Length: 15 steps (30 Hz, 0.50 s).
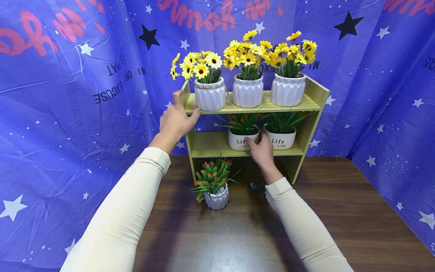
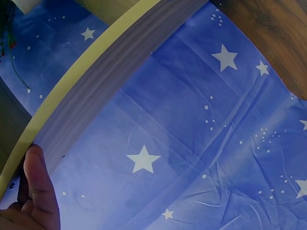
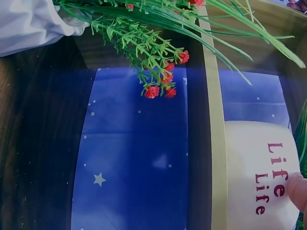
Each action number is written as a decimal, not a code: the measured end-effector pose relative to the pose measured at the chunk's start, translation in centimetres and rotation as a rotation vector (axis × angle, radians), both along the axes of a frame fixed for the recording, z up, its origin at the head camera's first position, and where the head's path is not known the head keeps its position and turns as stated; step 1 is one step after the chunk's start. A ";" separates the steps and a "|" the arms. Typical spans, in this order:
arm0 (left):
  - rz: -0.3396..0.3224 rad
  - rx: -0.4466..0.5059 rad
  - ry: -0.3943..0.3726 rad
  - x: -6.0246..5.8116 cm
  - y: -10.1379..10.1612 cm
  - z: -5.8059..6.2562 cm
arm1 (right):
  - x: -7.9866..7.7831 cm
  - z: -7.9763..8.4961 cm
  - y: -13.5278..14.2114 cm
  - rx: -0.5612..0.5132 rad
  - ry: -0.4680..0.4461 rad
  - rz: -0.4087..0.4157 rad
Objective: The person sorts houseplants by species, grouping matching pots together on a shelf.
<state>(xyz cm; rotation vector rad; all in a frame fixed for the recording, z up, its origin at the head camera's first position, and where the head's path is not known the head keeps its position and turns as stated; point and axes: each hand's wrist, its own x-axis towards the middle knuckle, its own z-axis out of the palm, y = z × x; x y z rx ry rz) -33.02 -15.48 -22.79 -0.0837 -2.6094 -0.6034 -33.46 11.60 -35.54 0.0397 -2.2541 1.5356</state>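
My left hand (image 1: 176,120) grips the left side of a small wooden shelf (image 1: 210,145), thumb at the front edge of the upper board. In the left wrist view, a finger (image 2: 41,184) lies along the outer face of the side panel. On the middle board, my right hand (image 1: 264,152) holds a white oval pot (image 1: 236,140) marked "Life", thumb on its front and fingers at its right side. Red-flowered greenery (image 1: 240,121) fills that pot. A matching "Life" pot (image 1: 283,140) stands close on the right. The right wrist view shows the thumb (image 3: 298,191) against the lettering.
Three ribbed white pots (image 1: 210,94) with yellow flowers line the top board. A ribbed pot (image 1: 217,198) with red flowers stands on the brown table (image 1: 204,245) before the shelf's lower left. A small black object (image 1: 257,187) lies by the right wrist. Blue star-patterned cloth (image 1: 85,151) hangs behind.
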 end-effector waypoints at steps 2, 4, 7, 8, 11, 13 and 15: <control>0.000 0.000 0.001 0.0 0.0 0.0 | 0.0 -0.1 0.1 0.001 0.002 -0.010; 0.000 -0.002 0.003 0.0 0.1 0.1 | 0.0 -0.1 0.2 0.003 0.006 -0.009; 0.000 -0.003 0.002 0.1 0.1 0.1 | 0.2 -0.3 0.4 0.006 0.018 0.000; 0.001 -0.004 -0.001 0.1 0.1 0.1 | 0.4 -0.4 0.5 0.000 0.024 0.009; -0.001 -0.003 -0.006 0.2 0.1 0.0 | 1.2 -0.6 0.6 -0.021 0.044 0.028; -0.001 -0.003 -0.004 0.3 0.1 0.0 | 1.9 -0.8 0.7 -0.046 0.056 0.039; -0.003 -0.003 0.001 0.3 0.1 0.0 | 2.7 -1.1 0.7 -0.060 0.068 0.039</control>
